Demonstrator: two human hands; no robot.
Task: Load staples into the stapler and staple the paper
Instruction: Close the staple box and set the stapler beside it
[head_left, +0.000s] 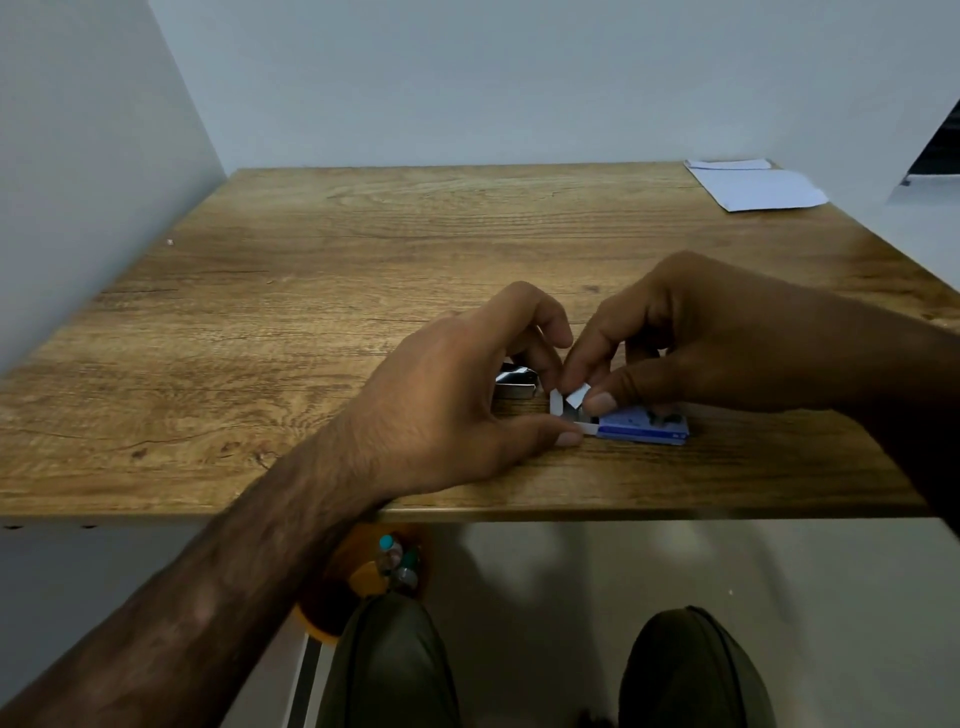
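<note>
A small blue staple box (641, 428) lies flat on the wooden table (311, 291), near its front edge. The box's left end is open, with white flaps sticking out. My left hand (457, 395) pinches the lower flap between thumb and fingers. My right hand (691, 332) holds the box down and grips the upper flap with thumb and forefinger. A shiny metal stapler (514, 384) lies just behind my left hand, mostly hidden by it. White sheets of paper (758, 187) rest at the table's far right corner.
Pale walls close in the table at the back and left. Below the front edge I see my knees (395, 665) in dark trousers and an orange container (374, 577) holding small bottles on the floor.
</note>
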